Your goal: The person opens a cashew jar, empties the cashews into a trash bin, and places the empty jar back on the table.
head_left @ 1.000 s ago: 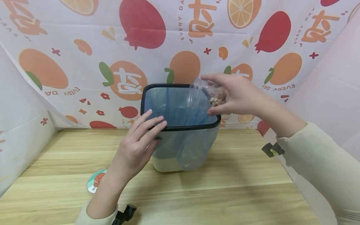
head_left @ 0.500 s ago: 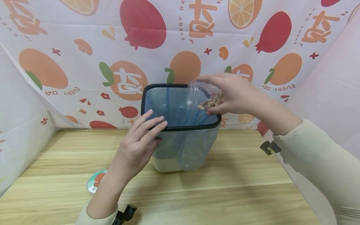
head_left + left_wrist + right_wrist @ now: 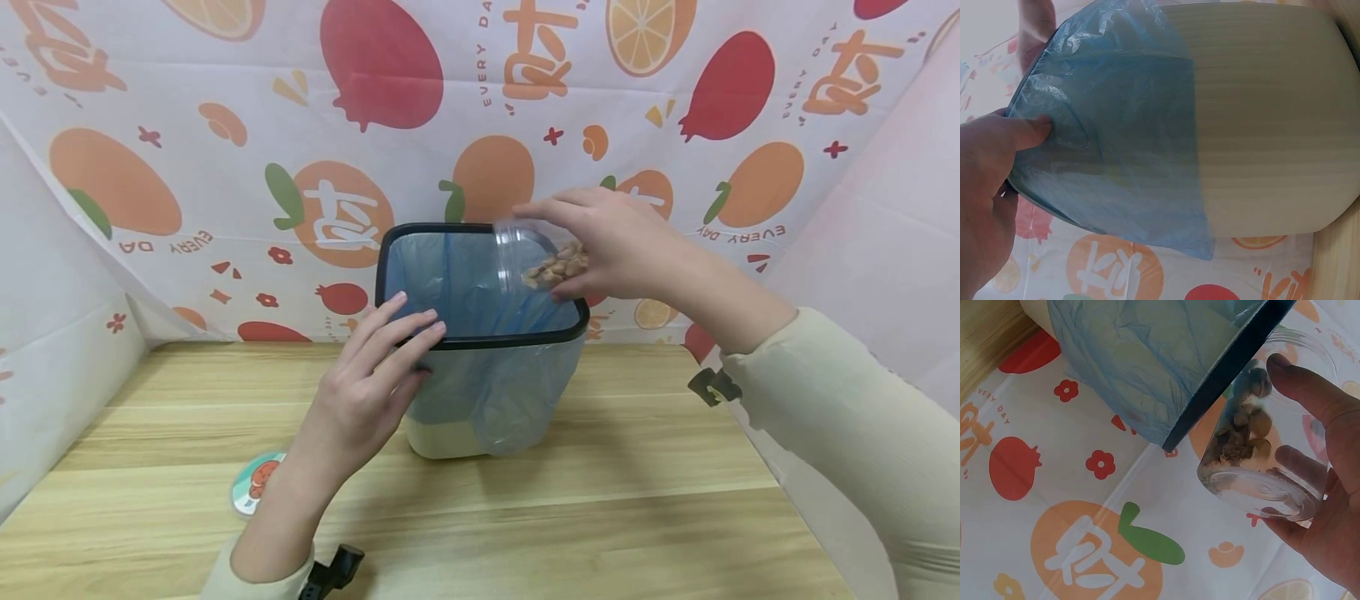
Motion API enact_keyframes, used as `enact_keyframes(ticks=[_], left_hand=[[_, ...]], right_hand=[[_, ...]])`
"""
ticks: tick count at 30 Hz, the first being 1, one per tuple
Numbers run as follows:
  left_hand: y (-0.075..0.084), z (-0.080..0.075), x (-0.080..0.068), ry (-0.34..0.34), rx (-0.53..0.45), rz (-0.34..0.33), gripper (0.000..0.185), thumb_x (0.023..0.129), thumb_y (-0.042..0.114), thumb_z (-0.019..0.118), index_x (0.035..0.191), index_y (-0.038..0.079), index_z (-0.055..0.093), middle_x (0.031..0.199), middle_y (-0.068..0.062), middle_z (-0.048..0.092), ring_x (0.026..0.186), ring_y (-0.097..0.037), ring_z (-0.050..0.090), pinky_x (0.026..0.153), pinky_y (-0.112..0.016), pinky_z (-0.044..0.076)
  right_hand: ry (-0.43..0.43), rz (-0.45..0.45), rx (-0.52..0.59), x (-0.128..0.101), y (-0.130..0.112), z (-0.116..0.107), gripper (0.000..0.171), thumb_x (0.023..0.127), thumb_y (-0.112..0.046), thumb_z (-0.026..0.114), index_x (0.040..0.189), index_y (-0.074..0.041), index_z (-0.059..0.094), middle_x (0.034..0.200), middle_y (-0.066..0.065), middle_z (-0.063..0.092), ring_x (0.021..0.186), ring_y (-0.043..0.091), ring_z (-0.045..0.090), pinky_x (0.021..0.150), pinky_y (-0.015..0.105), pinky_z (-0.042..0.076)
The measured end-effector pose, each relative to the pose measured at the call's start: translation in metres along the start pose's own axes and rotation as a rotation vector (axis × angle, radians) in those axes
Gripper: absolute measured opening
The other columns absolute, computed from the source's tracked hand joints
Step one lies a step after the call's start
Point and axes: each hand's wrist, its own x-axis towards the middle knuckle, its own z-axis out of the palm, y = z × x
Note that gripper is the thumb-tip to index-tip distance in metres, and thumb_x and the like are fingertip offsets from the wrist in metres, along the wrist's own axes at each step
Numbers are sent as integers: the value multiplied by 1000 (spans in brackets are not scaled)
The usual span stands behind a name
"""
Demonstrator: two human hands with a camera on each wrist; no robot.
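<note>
A pale trash can point(image 3: 442, 437) with a black rim point(image 3: 517, 340) stands on the table, lined with a translucent blue bag point(image 3: 457, 275) folded over its outside. My left hand point(image 3: 367, 383) holds the near left of the rim, fingers over the edge. In the left wrist view its thumb point(image 3: 1035, 130) presses the bag from outside. My right hand point(image 3: 615, 242) grips a clear plastic jar point(image 3: 510, 254), tipped on its side with its mouth over the can's opening. Brown, nut-like pieces point(image 3: 558, 267) lie inside; the right wrist view shows them point(image 3: 1247, 434) along the jar's lower side.
A round disc point(image 3: 251, 485) with a teal and red print lies on the wooden table point(image 3: 600, 517), partly behind my left forearm. Fruit-printed cloth point(image 3: 225, 167) hangs close behind the can and along both sides.
My right hand has shifted slightly left and tilted the jar further. The pieces inside have slid toward its mouth. My left hand and the trash can have stayed put.
</note>
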Motion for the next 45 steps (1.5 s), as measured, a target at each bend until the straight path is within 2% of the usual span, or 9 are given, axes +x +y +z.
enact_keyframes(ticks=[5,12,27,32,38,45], left_hand=[[0,0,1,0,-1,5,68,71,-10,82,134,7,63,136,-13,60,140,-37,43,115,-57,32],[0,0,1,-1,-4,12,67,71,-10,82,134,7,63,136,-13,61,140,-37,43,115,-56,32],[-1,-2,0,-2,1,7,68,72,-10,82,134,7,63,136,-13,60,140,-38,43,116,-54,31],[-1,-1,1,2,-8,14,66,73,-10,81,134,6,63,136,-14,60,140,-37,43,117,-52,31],[-1,-1,1,4,-12,13,66,73,-10,81,134,6,63,136,-14,61,140,-37,43,117,-50,31],[-1,-2,0,3,-10,8,67,72,-10,82,134,7,63,136,-13,61,140,-37,43,116,-54,32]], right_hand=[[1,-12,-32,1,-1,-1,94,70,-35,92,151,-30,44,145,4,54,132,28,51,91,51,52],[-18,-10,-49,2,-2,-2,95,71,-37,91,152,-30,42,145,3,55,134,29,49,97,54,49],[-20,-26,-76,7,-6,-5,94,71,-38,91,151,-30,43,142,4,57,131,32,51,97,56,48],[-14,-47,-87,7,-7,-5,93,70,-38,91,150,-29,45,140,4,58,129,31,52,97,55,49],[-5,-75,-91,8,-7,-5,92,70,-36,92,149,-28,47,141,4,58,129,31,52,102,53,46],[-3,-101,-114,11,-8,-6,90,70,-33,92,148,-26,48,138,5,59,128,31,52,104,53,43]])
